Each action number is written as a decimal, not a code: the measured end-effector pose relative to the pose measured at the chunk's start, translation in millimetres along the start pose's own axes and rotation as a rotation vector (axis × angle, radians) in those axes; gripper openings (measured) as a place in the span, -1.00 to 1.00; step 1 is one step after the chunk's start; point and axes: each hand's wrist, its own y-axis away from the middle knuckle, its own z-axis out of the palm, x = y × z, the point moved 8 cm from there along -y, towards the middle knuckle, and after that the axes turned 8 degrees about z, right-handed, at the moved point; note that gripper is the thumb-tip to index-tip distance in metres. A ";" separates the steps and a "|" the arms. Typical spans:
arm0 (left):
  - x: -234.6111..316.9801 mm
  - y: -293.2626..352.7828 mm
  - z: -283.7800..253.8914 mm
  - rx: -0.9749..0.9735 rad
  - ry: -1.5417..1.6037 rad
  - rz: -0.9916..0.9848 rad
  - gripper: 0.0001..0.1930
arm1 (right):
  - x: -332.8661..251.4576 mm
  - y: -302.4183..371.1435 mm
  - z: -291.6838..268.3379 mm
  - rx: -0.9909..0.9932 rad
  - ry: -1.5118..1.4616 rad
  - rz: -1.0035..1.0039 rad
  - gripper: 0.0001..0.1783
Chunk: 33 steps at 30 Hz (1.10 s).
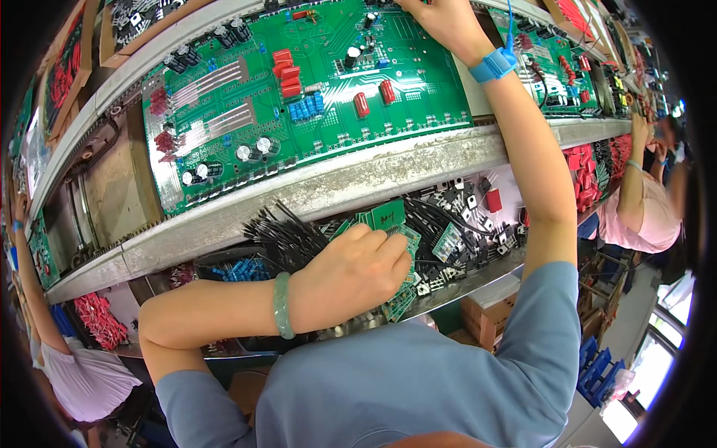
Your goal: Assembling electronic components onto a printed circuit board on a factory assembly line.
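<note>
My left hand [355, 272], with a jade-green bangle on its wrist, is closed over small green circuit boards [388, 216] in the parts tray. The fingertips are curled under, so the exact grip is partly hidden. My right hand [448, 26], wearing a blue wrist strap [493, 66] with a cord, reaches to the far edge of the large green circuit board [336, 134]. Its fingertips run out at the picture's upper edge. Red capacitors [287, 73], blue components [306, 107] and black cylindrical capacitors [233, 31] are mounted on the large board.
A worn metal rail [328, 175] runs between the large board and the tray. Black-sleeved leads [284, 235] and black transistors [485, 235] lie beside the small boards. Another populated board [556, 75] sits at right. Co-workers in pink [646, 209] and pale lilac [82, 381] are on either side.
</note>
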 end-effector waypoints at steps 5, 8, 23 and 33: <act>0.4 -0.5 -0.5 -0.002 -0.001 0.002 -0.82 | -8.6 -1.1 -0.2 0.027 0.113 -0.016 -0.87; 2.3 1.0 -1.1 0.003 -0.001 0.002 -0.83 | -14.7 -2.1 5.7 -0.033 0.114 -0.013 -0.86; -35.9 3.3 -83.3 0.382 0.293 -0.356 -0.54 | -97.4 65.1 -41.4 -0.135 -0.332 -0.162 -0.91; -11.6 17.8 -50.9 0.350 0.585 -0.380 -0.78 | -120.3 248.6 13.0 -0.554 -0.448 0.170 -0.90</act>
